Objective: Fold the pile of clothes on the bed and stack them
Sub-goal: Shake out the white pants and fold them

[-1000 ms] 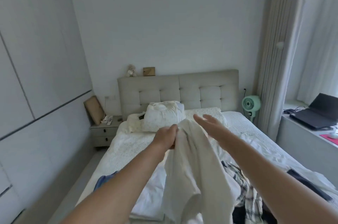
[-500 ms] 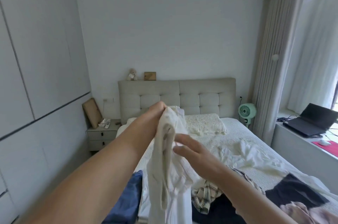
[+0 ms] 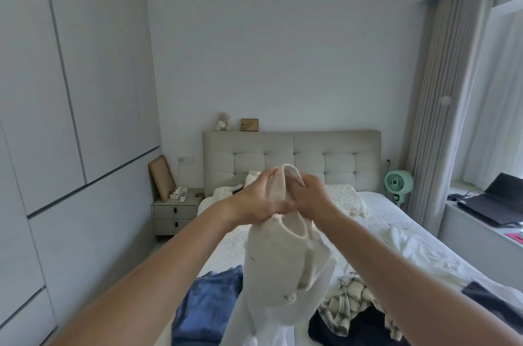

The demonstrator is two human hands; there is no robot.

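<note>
Both hands now grip the cream top point(image 3: 278, 255): right hand point(image 3: 310, 195) has joined left hand point(image 3: 256, 201) at the neckline. Pile point(image 3: 353, 309) unfolded; spreading comes next.

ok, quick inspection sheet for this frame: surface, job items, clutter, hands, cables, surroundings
Surface: bed, white cover, rumpled on the right.
Job's things: cream garment held up; blue garment, plaid shirt, dark clothes unfolded.
Clutter: pillows at the headboard.
Grippers: left hand and right hand both grip the cream garment's top.
Cables: fan cord; cable by the laptop.
Surroundings: nightstand, green fan, curtain.
</note>
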